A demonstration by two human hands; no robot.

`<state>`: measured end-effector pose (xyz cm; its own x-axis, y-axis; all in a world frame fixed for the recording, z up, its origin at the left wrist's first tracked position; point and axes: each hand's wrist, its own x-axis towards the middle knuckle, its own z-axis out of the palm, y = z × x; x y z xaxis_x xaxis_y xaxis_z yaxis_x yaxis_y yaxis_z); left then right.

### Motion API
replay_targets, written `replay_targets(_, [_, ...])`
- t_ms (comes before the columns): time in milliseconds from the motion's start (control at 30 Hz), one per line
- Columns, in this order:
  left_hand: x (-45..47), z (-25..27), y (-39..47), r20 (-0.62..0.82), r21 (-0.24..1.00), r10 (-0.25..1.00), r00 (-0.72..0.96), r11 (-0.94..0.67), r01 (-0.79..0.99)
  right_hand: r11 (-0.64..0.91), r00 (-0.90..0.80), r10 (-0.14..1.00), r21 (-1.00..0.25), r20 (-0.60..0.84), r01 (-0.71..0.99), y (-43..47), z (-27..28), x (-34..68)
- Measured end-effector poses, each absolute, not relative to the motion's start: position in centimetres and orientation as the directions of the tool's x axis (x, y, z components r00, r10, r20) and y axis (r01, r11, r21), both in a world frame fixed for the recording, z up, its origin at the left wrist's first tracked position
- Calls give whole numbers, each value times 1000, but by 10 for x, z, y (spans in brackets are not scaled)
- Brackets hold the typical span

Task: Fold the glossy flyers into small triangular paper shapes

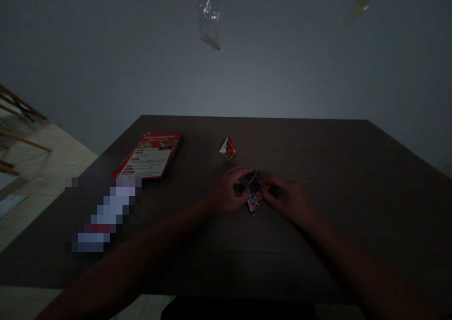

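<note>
Both my hands are at a small folded paper piece (254, 203), printed in red, white and blue, above the middle of the table. My left hand (231, 188) pinches its left side between thumb and fingers. From the right, my right hand (287, 195) pinches the other side. The piece's upper part is dark and partly hidden by my fingers; its lower end comes to a point. Just beyond my hands stands a second folded paper shape (229, 148), pointed, with red and white faces.
A stack of red-and-white printed sheets (150, 155) lies at the table's left. Nearer me is a blurred-out pale strip (109, 214). The dark wooden table (335, 150) meets a grey wall, where a clear plastic bag (209, 21) hangs. Wooden furniture (21, 103) stands at far left.
</note>
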<state>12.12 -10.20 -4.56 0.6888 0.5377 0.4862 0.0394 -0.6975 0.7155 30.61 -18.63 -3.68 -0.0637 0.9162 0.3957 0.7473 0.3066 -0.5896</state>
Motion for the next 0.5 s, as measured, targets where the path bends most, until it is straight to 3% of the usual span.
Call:
replay_targets(333, [120, -45, -97, 458, 686, 462, 759, -727, 29, 289, -99, 933, -555, 347, 780, -184, -39, 305])
replay_targets(500, [126, -44, -101, 451, 671, 446, 773, -741, 36, 137, -19, 955, -382, 296, 914, -176, -43, 294])
